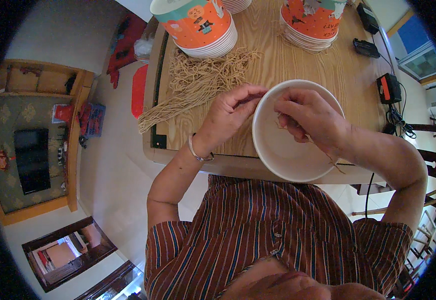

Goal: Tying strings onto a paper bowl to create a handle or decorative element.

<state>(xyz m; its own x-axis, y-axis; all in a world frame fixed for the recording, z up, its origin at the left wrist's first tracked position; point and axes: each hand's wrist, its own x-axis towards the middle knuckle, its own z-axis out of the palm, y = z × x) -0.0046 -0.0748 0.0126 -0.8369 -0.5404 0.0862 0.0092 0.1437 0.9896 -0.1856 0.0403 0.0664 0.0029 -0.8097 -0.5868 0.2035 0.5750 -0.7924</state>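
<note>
A white round paper bucket stands at the table's near edge, its open mouth facing up. My left hand is at its left rim, thumb and fingers pinched together against the outside wall. Over the bucket's mouth is my right hand, fingers curled closed around a thin piece of tan string. One end of the string hangs out below that hand, across the near right rim. Left of the bucket, a loose bundle of cut tan strings lies on the table, partly tangled at its far end.
Stacked orange printed paper buckets stand at the far left and far right of the wooden table. A black and orange power adapter with coiled cable sits on the right edge. A red stool is beyond the left edge.
</note>
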